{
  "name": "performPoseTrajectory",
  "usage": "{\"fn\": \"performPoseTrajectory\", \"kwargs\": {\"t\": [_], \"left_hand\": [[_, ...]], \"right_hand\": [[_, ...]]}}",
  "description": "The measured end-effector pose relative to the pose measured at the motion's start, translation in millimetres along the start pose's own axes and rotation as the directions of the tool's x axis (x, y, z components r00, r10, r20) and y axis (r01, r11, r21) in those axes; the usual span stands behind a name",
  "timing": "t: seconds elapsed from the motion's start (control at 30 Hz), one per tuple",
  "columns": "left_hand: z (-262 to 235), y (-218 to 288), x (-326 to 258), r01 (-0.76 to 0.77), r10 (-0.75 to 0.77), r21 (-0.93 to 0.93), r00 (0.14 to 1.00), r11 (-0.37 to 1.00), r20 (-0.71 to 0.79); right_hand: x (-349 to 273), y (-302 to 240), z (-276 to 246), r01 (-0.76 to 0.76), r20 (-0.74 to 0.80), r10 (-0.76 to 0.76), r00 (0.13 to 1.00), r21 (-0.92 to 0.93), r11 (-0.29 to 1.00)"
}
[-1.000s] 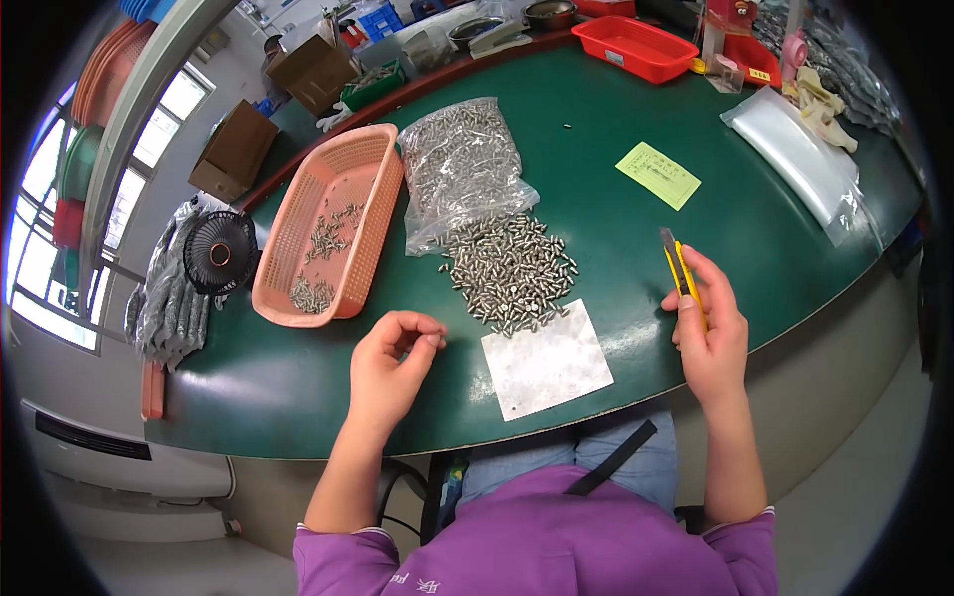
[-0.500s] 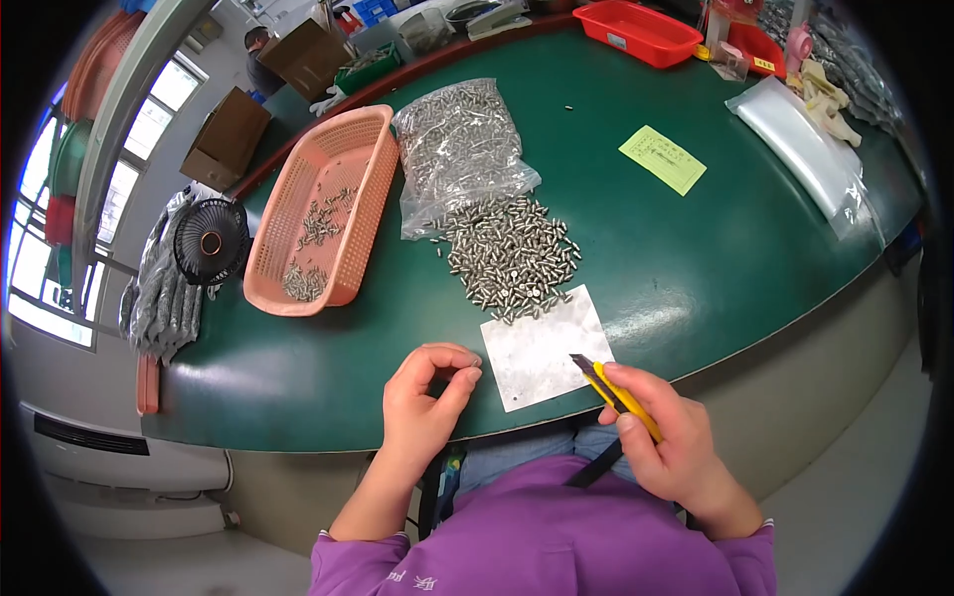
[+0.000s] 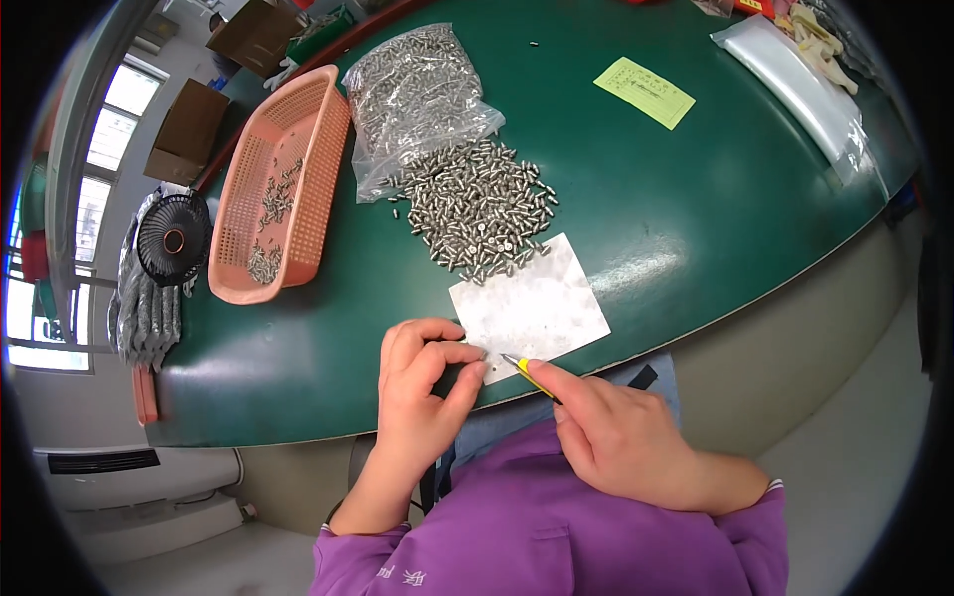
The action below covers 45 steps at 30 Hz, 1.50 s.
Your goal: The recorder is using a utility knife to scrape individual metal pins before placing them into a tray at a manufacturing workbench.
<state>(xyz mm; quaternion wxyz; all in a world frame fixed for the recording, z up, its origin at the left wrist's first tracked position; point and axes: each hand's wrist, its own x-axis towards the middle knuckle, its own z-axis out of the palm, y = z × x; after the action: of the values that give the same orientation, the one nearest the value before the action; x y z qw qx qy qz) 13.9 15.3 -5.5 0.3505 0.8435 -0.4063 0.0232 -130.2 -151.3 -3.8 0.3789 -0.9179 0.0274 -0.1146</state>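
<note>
My right hand (image 3: 628, 437) grips a yellow utility knife (image 3: 523, 366), its blade tip pointing left toward my other hand. My left hand (image 3: 419, 382) is pinched, thumb against fingertips, around a tiny grey metal part that is mostly hidden. Both hands meet over the near edge of a white paper sheet (image 3: 542, 306), with the blade close to the pinched fingertips. Beyond the sheet lies a heap of small metal pins (image 3: 479, 204), a few of them on the paper's far edge. The heap spills from the mouth of a clear plastic bag (image 3: 415, 79) full of the same pins.
A pink plastic basket (image 3: 331, 129) with some metal parts stands left, beside a black fan (image 3: 173, 240). Right of the heap lie a yellow-green slip (image 3: 646, 91) and a stack of clear plastic bags (image 3: 790, 89). The green table's (image 3: 417, 298) curved edge runs close to me.
My right hand has brought the knife left and turned it, so the blade is now near my left fingertips. The left hand has moved slightly over the paper. The view has shifted.
</note>
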Motion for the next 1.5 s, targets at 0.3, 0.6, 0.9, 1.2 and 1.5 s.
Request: {"fn": "performPoseTrajectory", "kwargs": {"t": [0.3,0.6,0.9,1.2,1.5], "left_hand": [[-0.5,1.7,-2.6,-0.015,0.015,-0.009,1.0,1.0,0.016],[1.4,0.5,-1.3,-0.027,0.027,-0.001,1.0,1.0,-0.001],[1.8,0.5,-1.6,-0.027,0.027,-0.011,1.0,1.0,0.008],[1.3,0.6,-0.2,-0.019,0.019,-0.021,1.0,1.0,0.018],[0.6,-3.9,-2.6,-0.046,0.046,-0.071,0.999,0.996,-0.003]], "right_hand": [[-1.8,1.5,10.9,0.121,-0.042,-0.127,0.991,-0.128,0.984],[-1.8,1.5,14.2,0.146,-0.048,-0.158,0.986,-0.183,0.972],[-0.9,0.2,13.8,0.168,-0.037,-0.182,0.983,-0.245,0.955],[7.2,-2.0,7.5,0.178,0.005,-0.181,0.984,-0.199,0.964],[8.9,-2.2,-0.2,0.095,0.119,-0.077,0.99,-0.16,0.983]]}}
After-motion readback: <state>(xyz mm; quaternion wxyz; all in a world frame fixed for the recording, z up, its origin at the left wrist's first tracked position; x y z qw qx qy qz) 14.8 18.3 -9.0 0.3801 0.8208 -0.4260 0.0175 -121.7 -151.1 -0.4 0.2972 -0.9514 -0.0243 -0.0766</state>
